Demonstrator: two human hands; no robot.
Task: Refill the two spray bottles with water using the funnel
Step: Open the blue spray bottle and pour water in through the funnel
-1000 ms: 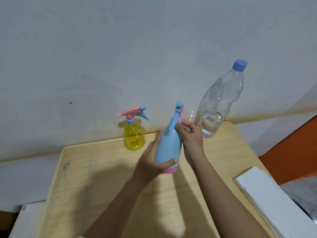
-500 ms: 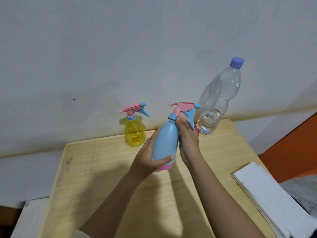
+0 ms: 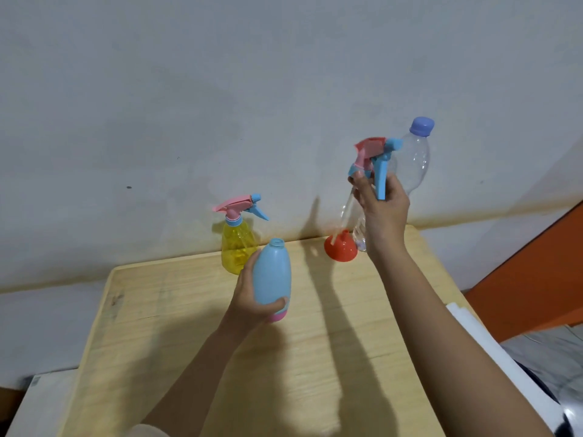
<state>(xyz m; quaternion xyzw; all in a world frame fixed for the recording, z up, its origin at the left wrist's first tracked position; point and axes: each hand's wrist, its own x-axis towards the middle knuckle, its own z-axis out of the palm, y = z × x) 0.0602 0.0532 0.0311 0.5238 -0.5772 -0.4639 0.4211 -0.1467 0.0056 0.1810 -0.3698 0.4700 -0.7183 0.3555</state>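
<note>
My left hand (image 3: 249, 299) grips the blue spray bottle (image 3: 272, 274) by its body, just above the wooden table (image 3: 164, 335); its neck is open, with no head on it. My right hand (image 3: 383, 209) holds the pink and blue spray head (image 3: 373, 160) lifted up to the right, its clear dip tube hanging down. An orange funnel (image 3: 340, 249) lies mouth-down at the back of the table. The yellow spray bottle (image 3: 238, 249) stands by the wall with its head on. A clear water bottle (image 3: 410, 165) with a blue cap stands behind my right hand.
A grey wall runs right behind the table. A stack of white sheets (image 3: 492, 351) lies off the table's right edge, beside an orange surface (image 3: 530, 279).
The spray head has come off the blue bottle and my right hand has lifted it up and to the right. The orange funnel, hidden before, now shows.
</note>
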